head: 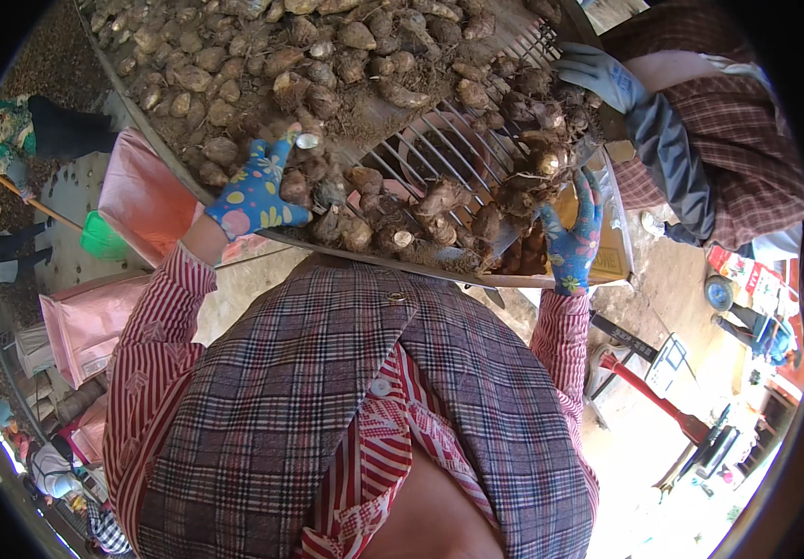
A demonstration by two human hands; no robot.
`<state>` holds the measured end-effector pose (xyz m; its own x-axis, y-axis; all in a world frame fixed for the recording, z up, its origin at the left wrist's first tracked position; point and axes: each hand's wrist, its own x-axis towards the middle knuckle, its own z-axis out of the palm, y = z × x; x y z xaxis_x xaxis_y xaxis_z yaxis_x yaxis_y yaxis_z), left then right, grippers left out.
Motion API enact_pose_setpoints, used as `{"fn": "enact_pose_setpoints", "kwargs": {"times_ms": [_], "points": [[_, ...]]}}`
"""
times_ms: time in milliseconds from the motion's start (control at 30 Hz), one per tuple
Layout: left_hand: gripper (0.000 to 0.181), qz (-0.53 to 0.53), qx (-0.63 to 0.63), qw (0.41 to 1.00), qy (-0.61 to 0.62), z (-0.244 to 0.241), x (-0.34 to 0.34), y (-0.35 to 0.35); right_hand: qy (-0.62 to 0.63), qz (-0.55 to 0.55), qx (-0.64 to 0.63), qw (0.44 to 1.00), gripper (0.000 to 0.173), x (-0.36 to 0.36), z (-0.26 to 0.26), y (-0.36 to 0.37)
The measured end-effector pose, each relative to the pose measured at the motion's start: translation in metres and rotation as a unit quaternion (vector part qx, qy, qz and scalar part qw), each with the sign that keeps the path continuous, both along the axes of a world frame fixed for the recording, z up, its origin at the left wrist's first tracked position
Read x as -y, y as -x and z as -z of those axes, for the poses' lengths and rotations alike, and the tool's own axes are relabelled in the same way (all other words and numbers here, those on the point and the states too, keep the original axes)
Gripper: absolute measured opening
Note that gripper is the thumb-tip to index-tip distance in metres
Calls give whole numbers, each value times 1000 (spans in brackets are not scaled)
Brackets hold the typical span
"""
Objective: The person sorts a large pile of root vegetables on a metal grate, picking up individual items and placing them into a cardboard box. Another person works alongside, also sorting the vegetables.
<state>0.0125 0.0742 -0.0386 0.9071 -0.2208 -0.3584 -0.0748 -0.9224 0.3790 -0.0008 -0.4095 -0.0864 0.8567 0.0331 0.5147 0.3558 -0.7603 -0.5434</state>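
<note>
My left hand (255, 187), in a blue floral glove, rests at the near left edge of a metal sorting table (367, 126). Its fingers are spread beside some soil-covered taro corms (295, 185), and a pale cut corm (307, 141) lies at the forefinger. My right hand (575, 234), gloved alike, is at the table's right end with thumb and fingers apart. It is beside a rooty clump of corms (548, 164) and above an open cardboard box (611, 255). Between my hands, more corms (402, 240) lie on a grate of metal bars (447, 150).
Across the right corner, a co-worker's grey-gloved hand (601, 75) touches the corms. A heap of corms (192, 77) covers the table's far side. Pink woven sacks (147, 189) stand at the left, near a green shovel (103, 235). A platform scale (674, 360) stands at the right.
</note>
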Motion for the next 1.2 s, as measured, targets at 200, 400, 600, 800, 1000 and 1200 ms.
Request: {"fn": "enact_pose_setpoints", "kwargs": {"times_ms": [200,400,600,800,1000,1200], "points": [[113,53,-61,984,159,15,83,-20,-85,129,-89,984,54,-3,19,68],[94,6,-248,921,299,-1,124,-70,-214,125,-119,961,48,-11,29,86],[83,-30,-88,958,270,0,69,-65,-209,67,-152,964,40,-29,2,83],[109,177,132,974,-55,0,73,-48,11,-271,-123,955,42,-90,-55,42],[128,215,129,968,26,30,121,-111,267,-415,-29,869,38,-162,-12,-2],[133,283,202,911,222,89,172,-132,246,-401,-58,881,39,-105,-27,-13]]}}
